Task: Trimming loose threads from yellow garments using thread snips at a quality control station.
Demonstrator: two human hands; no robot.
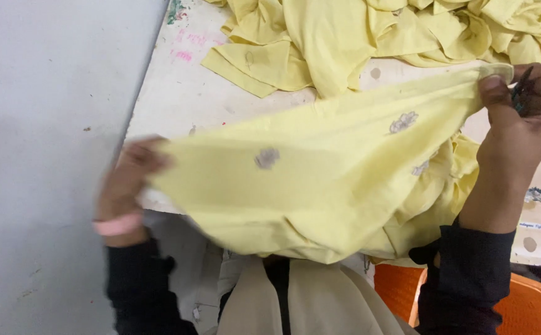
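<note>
A pale yellow cloth (320, 180) with small grey embroidered motifs is stretched between both my hands, above the table's near edge. My left hand (127, 177), blurred and with a pink band at the wrist, grips the cloth's left end. At the upper right, my right hand (522, 115) pinches the cloth's other end, and a small dark tool shows between its fingers. The cloth's lower folds hang down over my lap.
A heap of more yellow cloth (369, 31) lies at the back of the white, stained table (183, 93). A grey floor (40, 155) fills the left side. An orange plastic seat (531, 310) shows at the lower right.
</note>
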